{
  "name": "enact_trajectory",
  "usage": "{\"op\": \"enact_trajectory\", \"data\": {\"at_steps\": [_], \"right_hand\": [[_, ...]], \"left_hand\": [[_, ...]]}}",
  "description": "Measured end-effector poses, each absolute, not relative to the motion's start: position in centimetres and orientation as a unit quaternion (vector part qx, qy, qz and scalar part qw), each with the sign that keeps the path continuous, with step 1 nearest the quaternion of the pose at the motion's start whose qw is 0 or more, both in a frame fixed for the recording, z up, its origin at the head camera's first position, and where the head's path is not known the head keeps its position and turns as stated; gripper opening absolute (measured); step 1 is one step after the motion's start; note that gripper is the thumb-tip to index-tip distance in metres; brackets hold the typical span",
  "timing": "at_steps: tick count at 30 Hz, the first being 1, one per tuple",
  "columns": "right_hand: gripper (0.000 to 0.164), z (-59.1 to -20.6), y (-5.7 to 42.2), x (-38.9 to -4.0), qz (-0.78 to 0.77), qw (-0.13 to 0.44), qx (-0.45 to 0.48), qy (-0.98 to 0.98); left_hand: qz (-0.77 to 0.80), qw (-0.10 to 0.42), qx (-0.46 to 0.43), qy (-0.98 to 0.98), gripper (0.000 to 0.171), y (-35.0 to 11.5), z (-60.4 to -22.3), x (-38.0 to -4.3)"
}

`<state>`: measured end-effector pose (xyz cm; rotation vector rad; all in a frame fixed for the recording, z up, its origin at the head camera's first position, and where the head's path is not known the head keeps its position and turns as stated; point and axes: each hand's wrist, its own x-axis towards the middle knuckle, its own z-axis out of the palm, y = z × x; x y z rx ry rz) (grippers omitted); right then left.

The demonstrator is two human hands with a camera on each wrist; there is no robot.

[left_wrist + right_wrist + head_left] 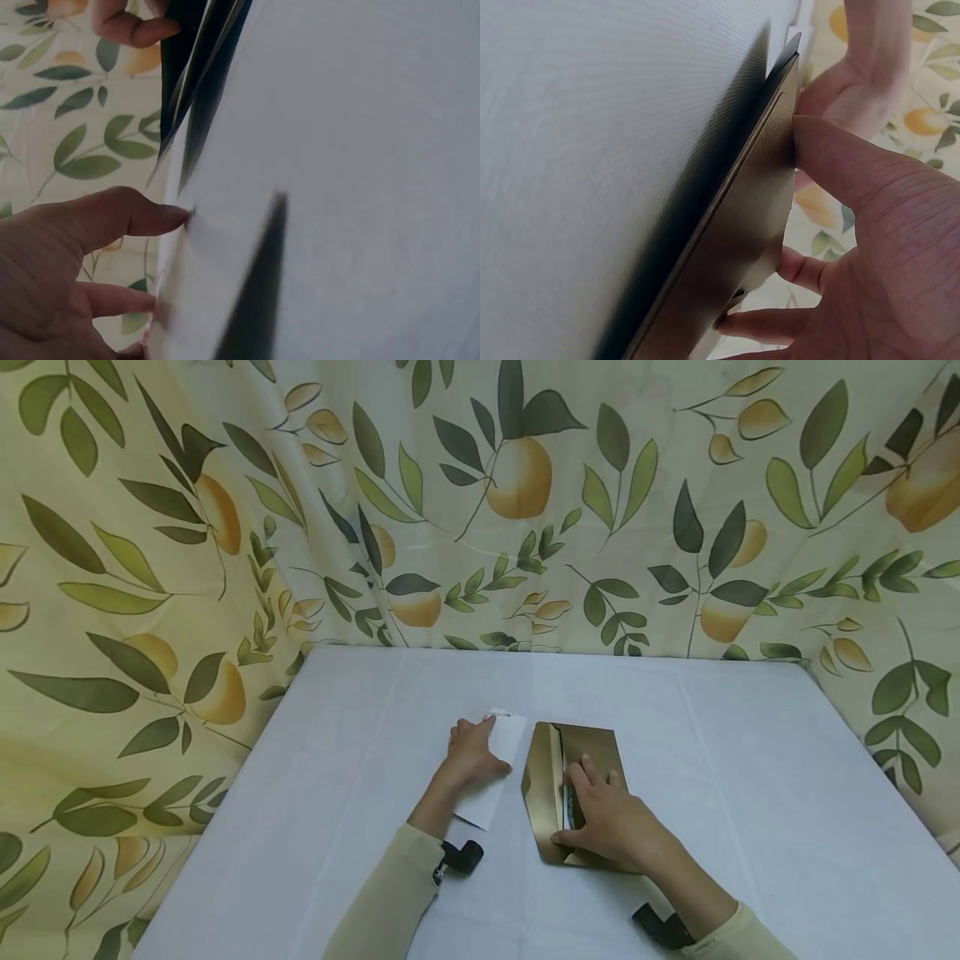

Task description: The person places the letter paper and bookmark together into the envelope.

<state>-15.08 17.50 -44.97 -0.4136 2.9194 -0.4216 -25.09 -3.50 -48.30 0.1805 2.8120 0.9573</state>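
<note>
A gold envelope point(542, 781) lies on the table with its pointed flap opened out to the left. Inside its pocket, a strip of something with a coloured print point(569, 806) shows, mostly covered. My right hand point(618, 818) holds the envelope, thumb near the pocket's edge and fingers over its upper part; the right wrist view shows the thumb point(829, 154) against the gold paper. Left of the envelope is a flat white card or folded paper point(512, 737). My left hand point(471, 756) spans this white piece, thumb at its right side and fingers at its upper left.
A white cloth covers the table point(375, 718). Behind and to the left hangs a curtain point(480, 568) printed with fruit and leaves. Black wrist devices point(463, 857) sit below both hands.
</note>
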Motion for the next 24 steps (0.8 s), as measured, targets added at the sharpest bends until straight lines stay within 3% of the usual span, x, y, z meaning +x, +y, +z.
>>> {"op": "enact_trajectory", "data": {"at_steps": [12,18,24], "right_hand": [[0.082,-45.0,17.7,-15.0,-0.14,0.078,-0.143,0.977],[0.087,-45.1,17.7,-15.0,-0.147,0.089,-0.138,0.975],[0.093,-45.0,17.9,-14.9,-0.143,0.091,-0.145,0.975]], "left_hand": [[0.304,0.098,0.062,0.946,0.106,-3.0,-48.4,-24.8],[0.409,0.152,0.045,0.899,0.087,-4.2,-48.1,-25.3],[0.551,0.17,0.099,0.811,0.052,-5.6,-47.1,-25.6]]}}
